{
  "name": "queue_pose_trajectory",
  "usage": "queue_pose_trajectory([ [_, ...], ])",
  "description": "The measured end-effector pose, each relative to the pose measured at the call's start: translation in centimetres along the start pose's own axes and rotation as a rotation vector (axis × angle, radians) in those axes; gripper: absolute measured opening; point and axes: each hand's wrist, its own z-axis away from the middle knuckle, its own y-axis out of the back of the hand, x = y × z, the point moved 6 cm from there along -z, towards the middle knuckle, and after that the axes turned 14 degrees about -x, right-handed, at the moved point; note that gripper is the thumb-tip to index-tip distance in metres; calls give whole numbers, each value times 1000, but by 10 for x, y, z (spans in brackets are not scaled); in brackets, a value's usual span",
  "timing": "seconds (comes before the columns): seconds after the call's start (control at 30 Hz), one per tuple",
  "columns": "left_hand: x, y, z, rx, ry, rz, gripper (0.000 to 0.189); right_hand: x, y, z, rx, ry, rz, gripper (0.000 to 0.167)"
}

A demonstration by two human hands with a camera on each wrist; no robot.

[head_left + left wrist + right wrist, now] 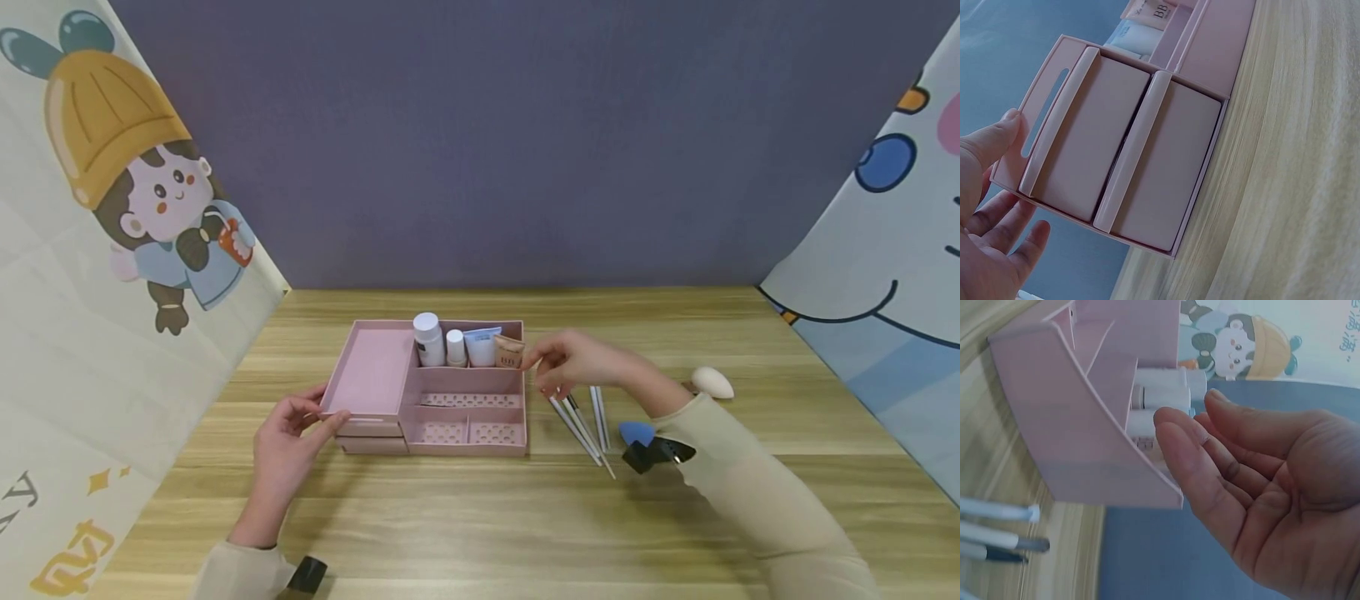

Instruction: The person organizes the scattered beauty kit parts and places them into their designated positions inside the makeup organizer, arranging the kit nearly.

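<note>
A pink desktop organizer (369,367) with two drawers (1104,137) stands on the table. My left hand (288,433) grips its front left corner, thumb at the front edge and fingers along the side. In the back compartment stand a large white bottle (429,340), a small white-capped bottle (455,348), a light blue tube (482,346) and a tan BB cream tube (508,352). My right hand (581,362) is right by the BB tube at the organizer's right end. Its fingers are loosely bent, with nothing between them in the right wrist view (1260,487).
Several makeup brushes (581,429) lie to the right of the organizer. A blue sponge (637,432) sits near the right sleeve, and a white egg-shaped sponge (712,382) lies farther right. A dark panel (525,167) rises behind the table.
</note>
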Motion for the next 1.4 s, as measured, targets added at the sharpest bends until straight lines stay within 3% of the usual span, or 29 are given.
queue_pose_trajectory([
  [0.77,2,1,3,2,28,-9,28,28,23,63,113,-98,10,35],
  [1.1,3,1,4,-11,38,-11,29,57,24,83,85,-89,-10,47],
  [1.4,4,1,5,4,-42,-9,28,84,20,94,63,-146,-74,53],
])
